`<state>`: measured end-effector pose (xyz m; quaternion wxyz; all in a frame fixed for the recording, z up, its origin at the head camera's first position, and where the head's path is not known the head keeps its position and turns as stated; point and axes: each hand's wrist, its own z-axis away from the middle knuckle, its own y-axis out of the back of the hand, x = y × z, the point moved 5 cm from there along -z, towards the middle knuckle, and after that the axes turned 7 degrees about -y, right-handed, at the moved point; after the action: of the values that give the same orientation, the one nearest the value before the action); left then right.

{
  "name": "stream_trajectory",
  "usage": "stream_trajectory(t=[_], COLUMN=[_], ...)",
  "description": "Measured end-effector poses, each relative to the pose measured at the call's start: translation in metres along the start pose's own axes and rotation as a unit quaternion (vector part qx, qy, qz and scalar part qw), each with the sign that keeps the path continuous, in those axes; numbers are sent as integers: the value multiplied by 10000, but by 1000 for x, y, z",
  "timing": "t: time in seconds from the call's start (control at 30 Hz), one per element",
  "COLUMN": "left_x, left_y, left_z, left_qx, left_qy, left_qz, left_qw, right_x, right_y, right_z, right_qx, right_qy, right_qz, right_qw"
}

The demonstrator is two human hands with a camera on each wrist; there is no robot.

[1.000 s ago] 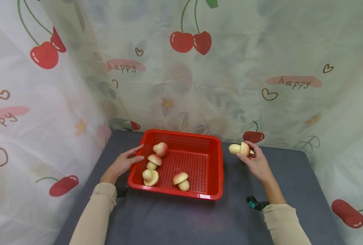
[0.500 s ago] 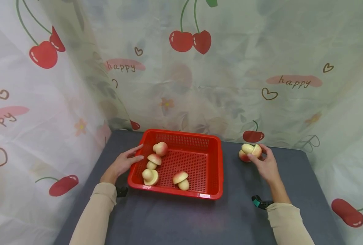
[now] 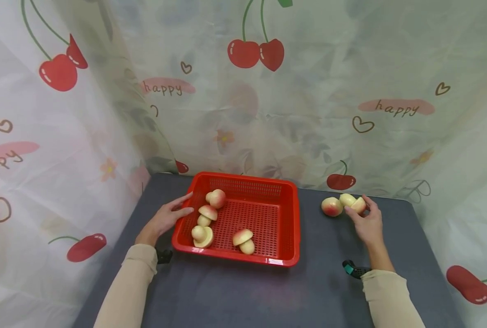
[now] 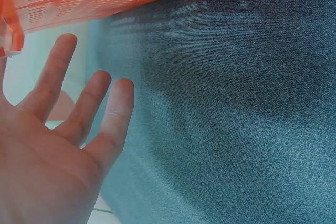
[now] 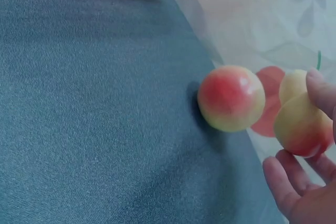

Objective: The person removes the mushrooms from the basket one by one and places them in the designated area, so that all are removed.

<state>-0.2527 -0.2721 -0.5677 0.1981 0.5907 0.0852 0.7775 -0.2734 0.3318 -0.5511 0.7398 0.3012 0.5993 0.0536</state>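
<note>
One beige sleeve (image 3: 126, 289) comes in at the left, ending in the left hand (image 3: 163, 220); its fingers are spread wide and mostly straight, with thumb and forefinger at the left rim of a red plastic basket (image 3: 264, 218). Along the basket's left side sit three cream-and-red toy mushrooms: the front mushroom (image 3: 203, 238) lies cap down with its stem up, the middle mushroom (image 3: 208, 212) shows its cap above its stem, and the back mushroom (image 3: 217, 199) points its stem left. Farther right, near the front wall, the fourth mushroom (image 3: 242, 237) leans with its stem towards the lower right. Beyond the basket, on the dark grey table (image 3: 247, 291), lies a loose mushroom (image 3: 331, 207), its blushed cap facing the right wrist camera. Just beside it, the right hand (image 3: 368, 224) pinches the cap of another, the held mushroom (image 3: 359, 205), thumb on one side and fingers opposite, stem pointing left and away.
</note>
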Motion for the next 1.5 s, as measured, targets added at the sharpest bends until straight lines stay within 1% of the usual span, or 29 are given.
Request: stream_trajectory(t=[0.13, 0.23, 0.43, 0.53, 0.63, 0.8, 1.0, 1.2, 1.43, 1.5], left_x=[2, 3, 2, 2, 2, 1, 0, 2, 2, 1], left_y=[1, 1, 1, 1, 1, 1, 0, -2, -2, -2], left_z=[2, 3, 3, 3, 2, 2, 1, 2, 3, 2], left_qx=[25, 35, 35, 27, 64, 40, 71, 30, 31, 37], left_qy=[4, -2, 45, -33, -24, -16, 79, 34, 1, 39], left_qz=[-37, -48, -33, -92, -88, -61, 19, -30, -95, -112], left_qw=[10000, 10000, 10000, 9999, 9999, 10000, 9999, 10000, 9999, 9999], right_x=[8, 14, 26, 29, 31, 35, 40, 46, 50, 51], right_y=[2, 1, -6, -9, -11, -13, -15, -16, -18, -17], right_z=[-5, -9, -17, -22, -26, -26, -25, -25, -24, -23], right_qx=[78, 96, -6, -34, -52, -125, -142, -109, -286, -300], right_qy=[-384, -561, -925, -1047, -1114, -1219, -1200, -1170, -1294, -1335], right_qz=[70, 120, -35, -122, -141, -43, 105, 171, 200, 189], right_qw=[9992, 9983, 9957, 9944, 9937, 9924, 9926, 9929, 9910, 9904])
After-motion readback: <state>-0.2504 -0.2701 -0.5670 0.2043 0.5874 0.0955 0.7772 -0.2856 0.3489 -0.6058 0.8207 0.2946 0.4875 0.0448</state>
